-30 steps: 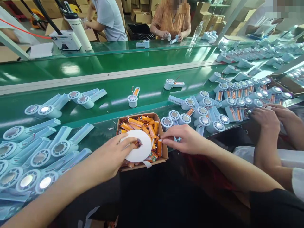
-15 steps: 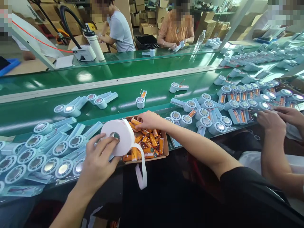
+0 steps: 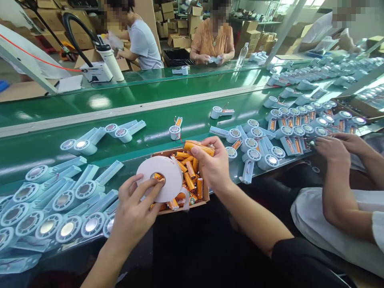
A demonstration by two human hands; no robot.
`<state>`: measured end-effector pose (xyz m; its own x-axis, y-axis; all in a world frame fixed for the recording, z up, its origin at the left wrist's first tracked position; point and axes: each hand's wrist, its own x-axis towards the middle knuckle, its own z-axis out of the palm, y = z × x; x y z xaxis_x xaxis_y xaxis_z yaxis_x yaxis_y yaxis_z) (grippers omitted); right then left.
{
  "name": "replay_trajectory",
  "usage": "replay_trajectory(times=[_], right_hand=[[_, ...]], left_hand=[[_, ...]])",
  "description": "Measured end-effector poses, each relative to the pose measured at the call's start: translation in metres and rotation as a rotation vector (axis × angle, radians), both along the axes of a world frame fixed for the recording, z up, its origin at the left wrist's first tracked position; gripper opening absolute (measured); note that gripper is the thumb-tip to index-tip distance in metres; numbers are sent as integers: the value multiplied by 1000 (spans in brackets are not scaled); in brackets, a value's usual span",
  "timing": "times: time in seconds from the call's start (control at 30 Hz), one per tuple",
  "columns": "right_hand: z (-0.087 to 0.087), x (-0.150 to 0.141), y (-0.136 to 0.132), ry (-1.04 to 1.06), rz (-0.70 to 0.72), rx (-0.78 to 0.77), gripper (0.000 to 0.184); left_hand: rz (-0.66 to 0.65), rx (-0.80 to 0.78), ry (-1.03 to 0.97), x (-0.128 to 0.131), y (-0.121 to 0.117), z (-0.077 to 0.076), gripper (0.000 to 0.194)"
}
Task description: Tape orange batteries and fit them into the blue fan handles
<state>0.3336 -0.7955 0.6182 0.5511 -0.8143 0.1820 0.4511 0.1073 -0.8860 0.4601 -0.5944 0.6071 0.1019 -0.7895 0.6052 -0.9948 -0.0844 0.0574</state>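
Observation:
My left hand (image 3: 133, 214) grips a white roll of tape (image 3: 160, 176) by its lower edge, holding it over the left side of a small cardboard box (image 3: 205, 191) full of orange batteries (image 3: 189, 180). My right hand (image 3: 213, 164) is closed on one orange battery (image 3: 199, 147), lifted just above the box's far rim. Light blue fan shells (image 3: 54, 200) lie in rows on the bench to my left.
A green conveyor belt (image 3: 135, 96) runs across, carrying a few fan shells (image 3: 175, 131). Many more shells (image 3: 288, 128) lie at right, where another person's hands (image 3: 333, 148) work. Two people stand across the belt beside a white machine (image 3: 99, 70) and cardboard boxes.
My right hand has lifted an orange battery out of the box. My left hand has brought the tape roll back to the right, over the box's left side.

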Motion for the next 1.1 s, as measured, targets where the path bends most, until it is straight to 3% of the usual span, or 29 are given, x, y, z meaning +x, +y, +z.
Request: replay_trajectory(times=[0.1,0.2,0.43,0.53,0.6,0.67,0.77,0.83,0.87,0.93,0.97,1.03,1.1], right_hand=[[-16,-1,25,93,56,80,40],[-22,-10,26,192,141,52,42],[11,-29,-26,376,396,-238,42],[6,-27,-15,315,468,-152,44],[-2,-23,-3,208,390,4,49],[-6,-18,-5,95,197,117,47],[4,-14,-48,-74,-195,58,38],[13,-14,-90,-130,-379,-66,48],[16,-13,-107,-121,-384,-112,54],[15,-10,-126,-67,-278,-179,66],[13,-7,-128,-43,-206,-199,70],[5,0,-122,-16,-97,-213,73],[0,3,-112,1,-53,-195,71]], left_hand=[[8,1,-67,-4,-4,4,39],[7,-2,-141,-4,-3,10,36],[-36,-17,-282,4,-5,23,46],[-38,-33,-288,-3,-12,21,45],[21,-73,-258,-15,-16,16,41],[94,-97,-219,-30,-17,7,36],[88,25,-157,-36,-16,-3,37],[-5,180,-80,-14,-22,-3,47],[-64,263,-21,5,-31,-1,52],[-146,424,133,54,-60,7,52],[-124,493,207,82,-80,12,47],[157,581,266,133,-122,20,47],[462,660,186,172,-157,20,50]])
